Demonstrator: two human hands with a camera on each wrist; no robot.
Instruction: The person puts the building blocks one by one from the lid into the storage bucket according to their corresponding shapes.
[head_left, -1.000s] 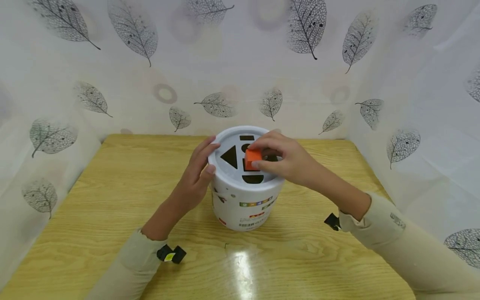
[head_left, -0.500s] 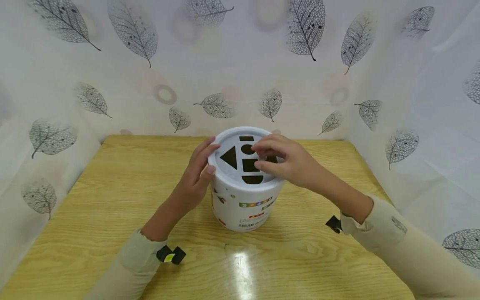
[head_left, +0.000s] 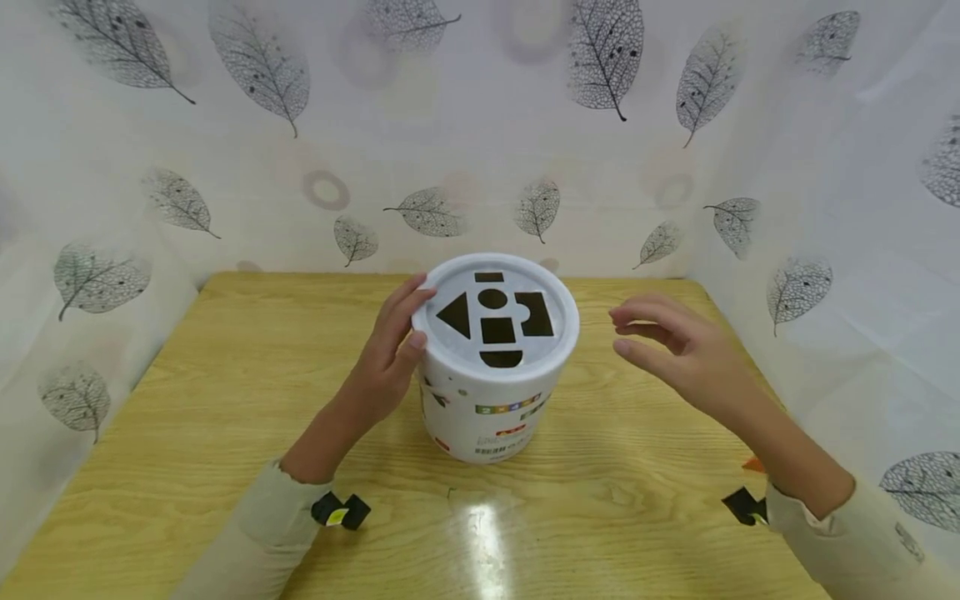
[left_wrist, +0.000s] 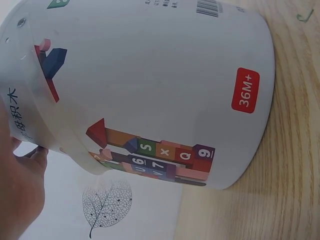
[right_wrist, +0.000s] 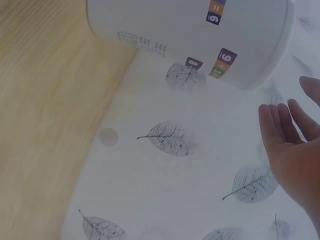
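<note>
A white toy-block bucket [head_left: 480, 408] stands upright on the table. Its pale lid [head_left: 450, 350] has several dark cut-out holes, among them a triangle, a circle and a square. With fingertips bent over the lid's left rim and thumb at its near side, my left hand [head_left: 382, 358] holds the bucket. Right of the bucket and apart from it, my right hand [head_left: 678, 350] hovers with loosely bent fingers and nothing in them. The bucket's printed side [left_wrist: 165, 90] fills much of the left wrist view; fingers [right_wrist: 282, 122] of the right hand show in the right wrist view.
A small orange piece [head_left: 753, 464] peeks out beside the right wrist, mostly hidden by the arm. The wooden table [head_left: 247, 400] reaches back to a white leaf-print cloth [head_left: 465, 125] that encloses it behind and at the sides.
One second ago my right hand pinched an orange block over the square hole; half a second ago the block was gone from view. The right hand has since moved right, off the lid. The left hand stays.
</note>
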